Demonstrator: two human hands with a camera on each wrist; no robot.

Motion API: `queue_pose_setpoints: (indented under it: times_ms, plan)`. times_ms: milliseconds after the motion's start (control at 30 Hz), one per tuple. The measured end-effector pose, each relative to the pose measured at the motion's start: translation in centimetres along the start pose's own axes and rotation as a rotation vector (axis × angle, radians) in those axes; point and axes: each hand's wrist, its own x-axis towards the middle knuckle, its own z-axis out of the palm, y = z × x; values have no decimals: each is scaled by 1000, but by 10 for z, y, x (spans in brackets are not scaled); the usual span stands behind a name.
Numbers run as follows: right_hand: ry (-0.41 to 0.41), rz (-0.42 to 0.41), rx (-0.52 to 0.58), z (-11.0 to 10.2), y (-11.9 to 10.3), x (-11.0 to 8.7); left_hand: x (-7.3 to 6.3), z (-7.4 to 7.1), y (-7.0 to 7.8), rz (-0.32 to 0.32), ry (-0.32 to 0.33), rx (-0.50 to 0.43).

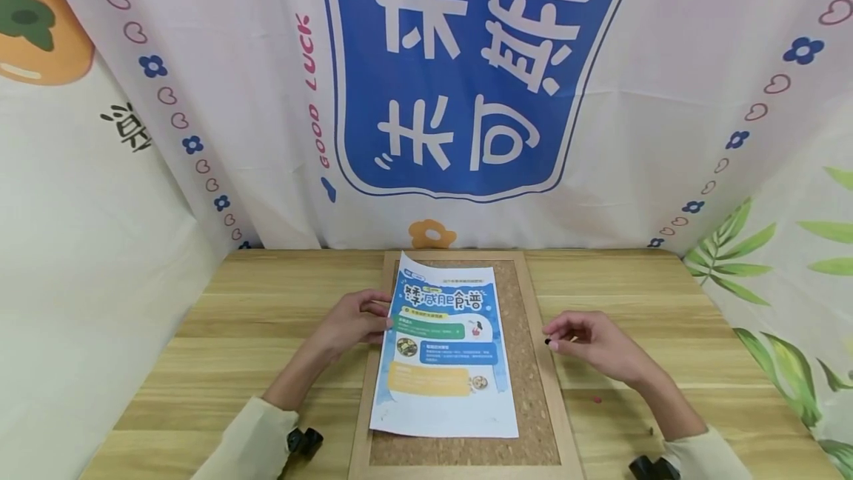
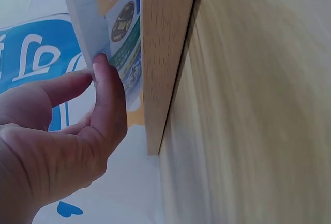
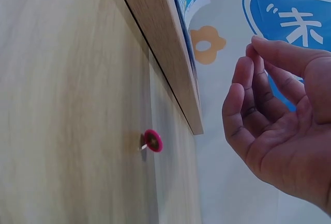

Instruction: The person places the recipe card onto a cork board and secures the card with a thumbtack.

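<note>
A printed sheet of paper (image 1: 443,413) with blue, green and yellow panels lies over the wood-framed cork board (image 1: 536,391). Its upper left corner curls up. My left hand (image 1: 356,322) is at the sheet's left edge, pinching it between thumb and finger; in the left wrist view this edge of the sheet (image 2: 85,17) stands raised off the board. Right of the frame, my right hand (image 1: 593,343) pinches a small black tack-like piece (image 1: 548,341) at the fingertips. That piece is hidden in the right wrist view.
On the wooden table (image 1: 266,317), a pink thumbtack (image 3: 153,140) lies below my right hand. A tiny greenish thing (image 1: 651,430), too small to tell, lies closer to the right sleeve. A printed cloth (image 1: 280,191) hangs behind the table's far edge.
</note>
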Motion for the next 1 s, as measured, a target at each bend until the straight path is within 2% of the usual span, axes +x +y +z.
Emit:
queue_pose_setpoints:
  times_ms: [533,733,1000]
  plan:
    - [-51,24,18,8,-5,6,4,23,7,14,12,14]
    - [-69,27,22,9,-5,7,4,25,4,-24,36,51]
    - [-75,16,22,11,-3,7,9,24,1,-22,62,43]
